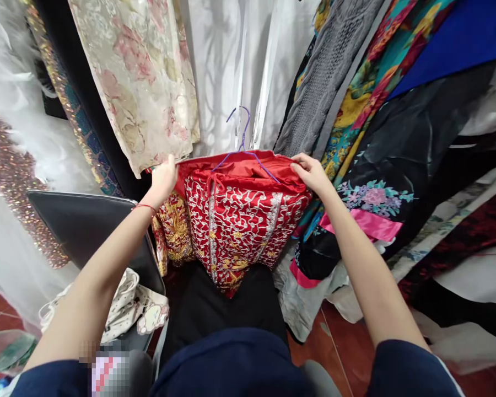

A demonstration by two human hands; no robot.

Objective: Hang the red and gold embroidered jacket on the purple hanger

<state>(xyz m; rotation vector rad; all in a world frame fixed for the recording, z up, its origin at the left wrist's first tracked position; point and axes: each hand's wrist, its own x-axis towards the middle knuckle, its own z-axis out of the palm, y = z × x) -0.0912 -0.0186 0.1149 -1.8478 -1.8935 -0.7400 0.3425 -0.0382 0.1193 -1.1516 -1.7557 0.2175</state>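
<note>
A red embroidered skirt [235,231] with silver and gold stitching hangs in front of my lap. My left hand [165,177] pinches its waistband at the left end, and my right hand [313,172] grips the right end. Between them the waistband is stretched wide, showing the plain red lining. A thin purple wire hanger [243,132] stands inside the waist, its hook pointing up and its sloping arms against the lining. The hanger's lower part is hidden by the cloth. Another gold-embroidered red piece [177,226] shows behind, below my left hand.
Garments hang on both sides: a pale floral cloth [136,82], a grey cable knit [314,88] and a black embroidered dress [417,165]. A black chair [95,226] with a white drawstring bag [124,300] stands left. A clear bottle [8,350] is at lower left.
</note>
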